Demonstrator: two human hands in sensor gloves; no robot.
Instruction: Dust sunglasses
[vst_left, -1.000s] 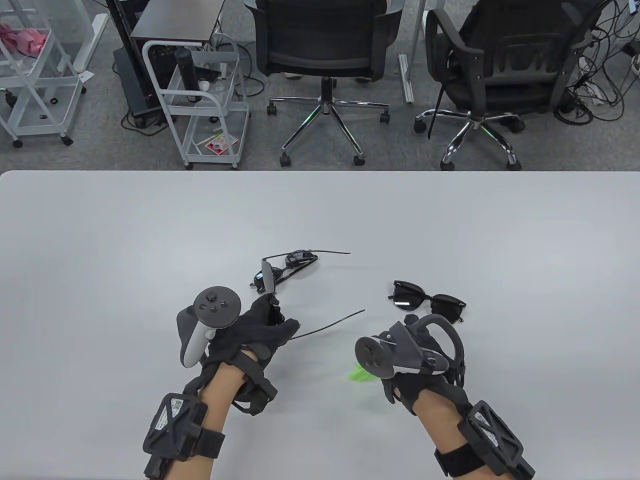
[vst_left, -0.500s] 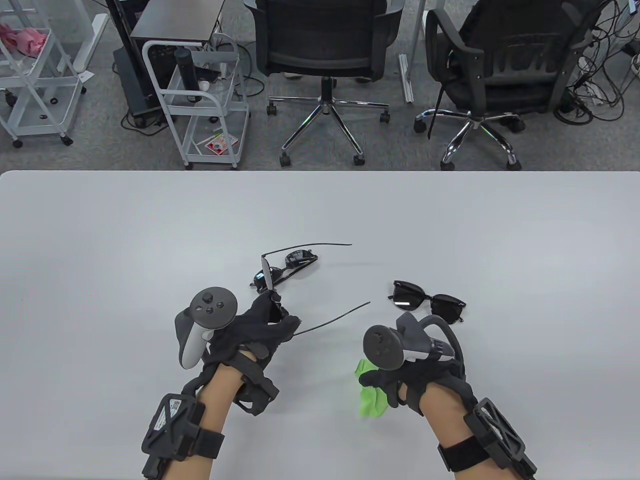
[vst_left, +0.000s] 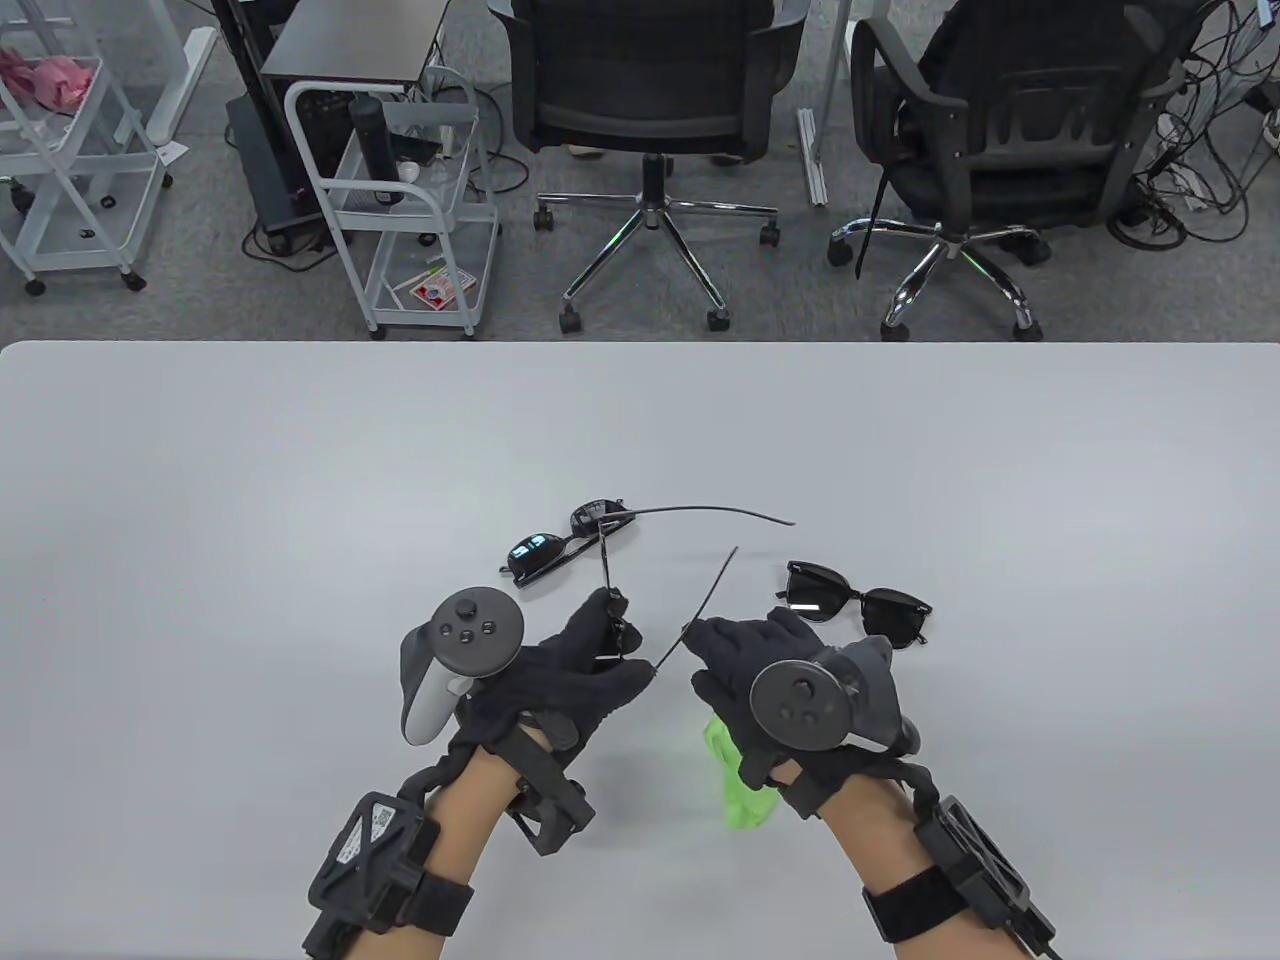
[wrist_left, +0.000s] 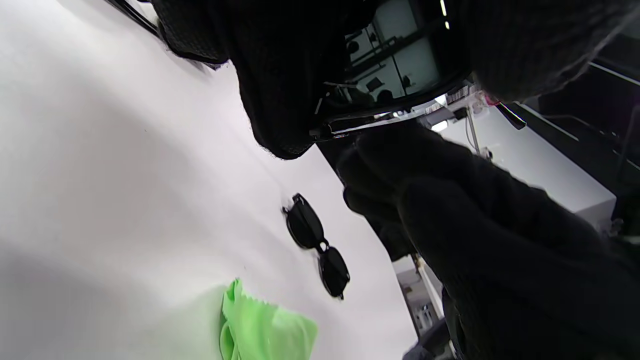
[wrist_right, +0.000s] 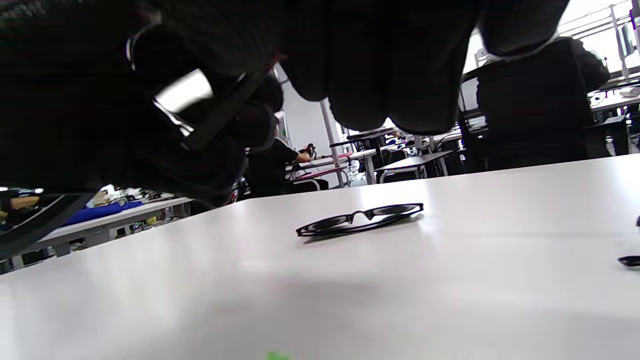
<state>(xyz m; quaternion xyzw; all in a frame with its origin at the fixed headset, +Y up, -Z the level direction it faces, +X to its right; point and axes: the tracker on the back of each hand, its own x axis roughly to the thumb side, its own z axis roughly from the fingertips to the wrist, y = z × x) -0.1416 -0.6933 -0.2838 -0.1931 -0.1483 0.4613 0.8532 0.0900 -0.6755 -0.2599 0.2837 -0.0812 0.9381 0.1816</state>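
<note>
My left hand (vst_left: 612, 628) pinches a thin-armed pair of sunglasses (vst_left: 606, 560) by one lens and holds it edge-on above the table, both temple arms swung out to the right. Its lens shows in the left wrist view (wrist_left: 395, 60) and in the right wrist view (wrist_right: 182, 95). My right hand (vst_left: 708, 648) is next to it with fingers stretched out, and the fingertips (vst_left: 700, 632) touch the lower temple arm (vst_left: 712, 590). A green cloth (vst_left: 742, 792) lies on the table under my right wrist, apart from the hand; it also shows in the left wrist view (wrist_left: 265, 330).
A second dark pair of sunglasses (vst_left: 562, 543) lies on the white table (vst_left: 250, 520) just beyond my left hand. A black thick-framed pair (vst_left: 856, 604) lies right of my right hand and shows in the left wrist view (wrist_left: 316, 246). Office chairs and carts stand beyond the table's far edge.
My right hand has let go of the green cloth and reached left to the held sunglasses. My left hand has moved right and turned the sunglasses, swinging their arms up and right.
</note>
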